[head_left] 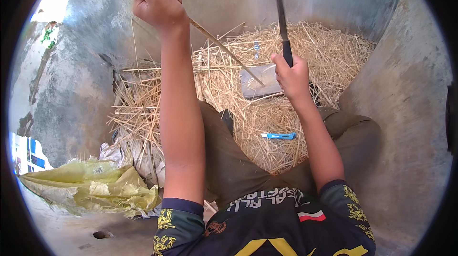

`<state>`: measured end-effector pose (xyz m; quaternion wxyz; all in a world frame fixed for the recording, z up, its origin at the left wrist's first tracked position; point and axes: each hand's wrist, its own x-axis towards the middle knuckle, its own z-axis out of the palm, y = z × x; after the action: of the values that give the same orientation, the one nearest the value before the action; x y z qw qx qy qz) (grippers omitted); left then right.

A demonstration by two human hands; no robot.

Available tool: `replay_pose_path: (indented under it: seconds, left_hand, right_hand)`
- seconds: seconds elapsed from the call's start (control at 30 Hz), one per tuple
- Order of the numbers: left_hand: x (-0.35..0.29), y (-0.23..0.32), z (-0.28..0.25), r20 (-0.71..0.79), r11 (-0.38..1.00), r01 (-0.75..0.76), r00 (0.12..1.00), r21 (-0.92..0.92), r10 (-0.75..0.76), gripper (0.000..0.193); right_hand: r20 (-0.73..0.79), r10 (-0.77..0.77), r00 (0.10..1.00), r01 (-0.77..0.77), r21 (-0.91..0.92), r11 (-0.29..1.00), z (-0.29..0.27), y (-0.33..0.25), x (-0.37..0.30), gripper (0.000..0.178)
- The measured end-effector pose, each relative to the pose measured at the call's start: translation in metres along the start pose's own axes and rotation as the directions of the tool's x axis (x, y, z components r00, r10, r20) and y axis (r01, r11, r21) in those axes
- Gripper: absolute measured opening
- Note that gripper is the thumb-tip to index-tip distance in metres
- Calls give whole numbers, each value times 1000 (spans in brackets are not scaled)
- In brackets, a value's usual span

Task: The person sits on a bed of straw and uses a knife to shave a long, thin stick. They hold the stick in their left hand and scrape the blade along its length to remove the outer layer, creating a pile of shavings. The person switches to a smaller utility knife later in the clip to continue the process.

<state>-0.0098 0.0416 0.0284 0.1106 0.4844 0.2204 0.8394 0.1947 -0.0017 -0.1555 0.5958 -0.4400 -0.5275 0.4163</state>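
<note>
My left hand (160, 7) is raised at the upper left, its fingers wrapped round a long thin tan stick (223, 46). The stick slants down to the right, and its lower end lies over a flat grey block (253, 76) on the straw. In my right hand (293, 78) is the black handle of a long knife (280, 10). Its dark, narrow blade points up and away from me, apart from the stick. A blue utility knife (278, 136) lies on the straw between my legs.
Loose straw and thin strips (329, 51) cover the floor ahead, with more strips piled at left (138, 98). Smooth grey walls (400, 89) curve close around me. A torn yellowish sack (90, 184) lies at lower left, near a small round hole (102, 234).
</note>
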Motion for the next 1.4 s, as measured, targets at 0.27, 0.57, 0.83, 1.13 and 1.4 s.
replay_pose_path:
  seconds: [0.27,0.57,0.83,1.13,1.4]
  left_hand:
    - [1,0,4,61,999,7,998,32,-9,60]
    - [7,2,-15,83,990,95,993,-102,-87,59]
    - [-11,7,18,1,994,-71,997,82,71,57]
    - [-19,20,31,56,1000,-16,998,2,16,59]
    - [-14,9,26,2,1000,-2,1000,-28,2,56]
  right_hand:
    - [-78,563,823,-448,-698,558,-25,260,-77,43]
    - [-43,513,858,-494,-345,798,-19,154,-26,29]
    - [-166,-214,963,210,-43,977,8,97,-36,27]
    - [-263,574,775,-601,-589,541,-21,265,-81,42]
    - [-4,101,995,-98,-276,956,-1,81,-30,25]
